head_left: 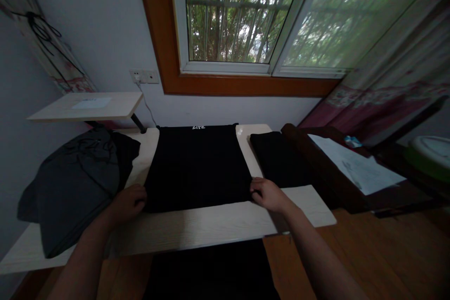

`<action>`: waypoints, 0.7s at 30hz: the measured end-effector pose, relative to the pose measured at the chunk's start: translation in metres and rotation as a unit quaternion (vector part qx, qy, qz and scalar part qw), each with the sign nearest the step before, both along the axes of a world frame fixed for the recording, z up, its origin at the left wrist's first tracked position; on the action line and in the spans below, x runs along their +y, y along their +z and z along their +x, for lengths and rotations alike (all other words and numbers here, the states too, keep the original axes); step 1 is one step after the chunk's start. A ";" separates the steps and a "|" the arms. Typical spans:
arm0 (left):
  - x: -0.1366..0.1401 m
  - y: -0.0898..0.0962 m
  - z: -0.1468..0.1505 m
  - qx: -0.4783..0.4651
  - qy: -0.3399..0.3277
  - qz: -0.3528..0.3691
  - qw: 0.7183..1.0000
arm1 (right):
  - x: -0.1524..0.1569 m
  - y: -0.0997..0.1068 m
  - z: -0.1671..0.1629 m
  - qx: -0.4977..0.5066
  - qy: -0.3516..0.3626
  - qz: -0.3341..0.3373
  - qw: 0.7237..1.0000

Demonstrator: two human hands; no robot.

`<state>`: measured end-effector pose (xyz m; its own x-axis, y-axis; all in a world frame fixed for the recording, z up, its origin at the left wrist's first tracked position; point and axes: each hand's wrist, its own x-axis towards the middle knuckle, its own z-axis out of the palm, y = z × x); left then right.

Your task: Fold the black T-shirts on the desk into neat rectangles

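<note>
A black garment [198, 166] lies spread flat in a rough rectangle on the pale wooden table [197, 229]. Small white lettering shows at its far edge; which kind of garment it is, I cannot tell. My left hand [131, 201] is closed at its near left corner, fingers curled in on the cloth. At the near right corner, my right hand [266, 193] pinches the edge between thumb and fingers. A folded black cloth [279, 158] rests to the right of the garment. Left of my left hand is a heap of dark grey clothing [79, 183] with a drawstring.
A raised shelf [87, 105] with a paper on it stands at the back left. A cable runs from the wall socket [144, 76]. On the right, a brown surface [330, 173] beside the table bears papers [355, 164]. A window is behind.
</note>
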<state>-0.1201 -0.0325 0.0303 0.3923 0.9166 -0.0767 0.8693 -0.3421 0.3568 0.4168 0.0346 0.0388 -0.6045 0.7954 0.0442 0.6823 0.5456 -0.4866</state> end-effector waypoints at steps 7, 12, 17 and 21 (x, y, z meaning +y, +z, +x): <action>0.008 0.009 0.010 0.001 0.046 -0.046 0.998 | 0.013 0.006 -0.013 0.018 -0.043 -0.058 0.997; 0.022 0.008 0.026 -0.014 0.052 0.049 0.997 | 0.026 -0.005 -0.023 -0.004 -0.032 -0.003 0.999; 0.035 -0.006 0.040 -0.002 0.093 0.124 0.988 | 0.033 -0.015 -0.034 -0.034 -0.084 0.125 0.988; 0.041 -0.017 0.040 0.081 0.196 0.162 0.964 | 0.032 -0.020 -0.044 -0.109 -0.186 0.186 0.959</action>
